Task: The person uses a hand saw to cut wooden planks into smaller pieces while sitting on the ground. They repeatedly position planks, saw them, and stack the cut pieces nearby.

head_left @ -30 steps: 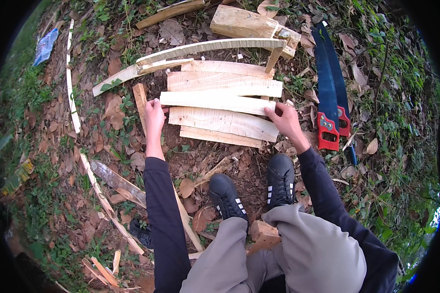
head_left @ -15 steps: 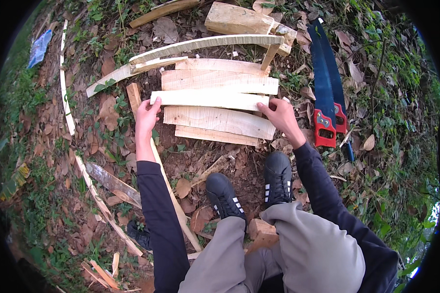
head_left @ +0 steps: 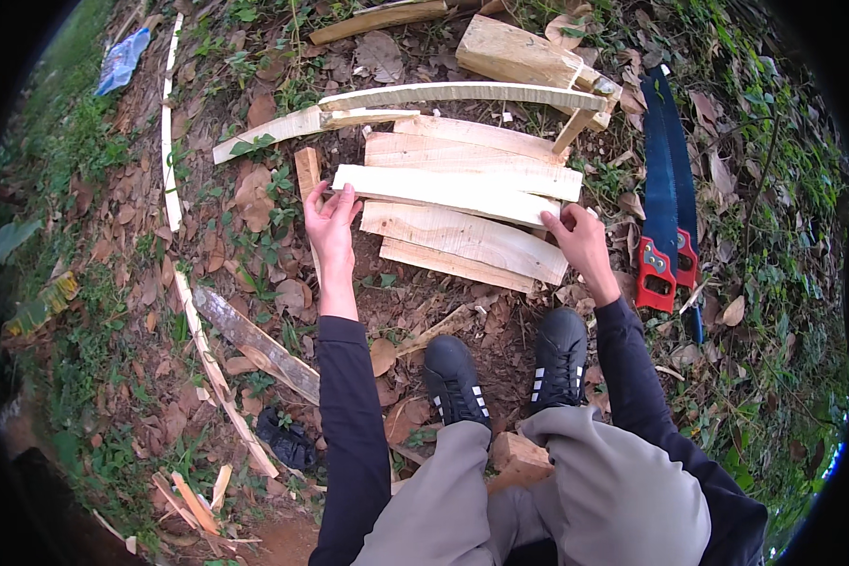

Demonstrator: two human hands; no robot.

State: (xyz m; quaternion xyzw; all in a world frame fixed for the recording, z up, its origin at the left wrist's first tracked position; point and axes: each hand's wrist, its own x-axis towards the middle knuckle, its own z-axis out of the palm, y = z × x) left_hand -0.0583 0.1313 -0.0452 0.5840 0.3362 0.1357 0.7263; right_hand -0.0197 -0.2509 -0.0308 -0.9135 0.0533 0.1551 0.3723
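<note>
A pale, bright wooden board [head_left: 443,191] lies across several other boards. At its right end my right hand [head_left: 583,243] grips it, thumb against the near corner and fingers curled at the end. My left hand [head_left: 332,236] is at the left end with fingers apart, its thumb by the near edge. Below the bright board are a grained plank [head_left: 462,241] and a narrower strip [head_left: 453,265]. Beyond it lies a wide board [head_left: 415,151], with another slat [head_left: 486,134] farther back.
Two handsaws with red handles [head_left: 656,275] lie at the right. A long strip of wood [head_left: 462,92] and a thick block [head_left: 514,55] are at the back. My shoes [head_left: 455,382] stand close to the boards. A wood offcut [head_left: 522,459] sits between my legs; leaves cover the ground.
My left hand has loosened from its pinch on the board's left end, and its fingers have spread. The bright board now slants down toward the right. The whole view has shifted.
</note>
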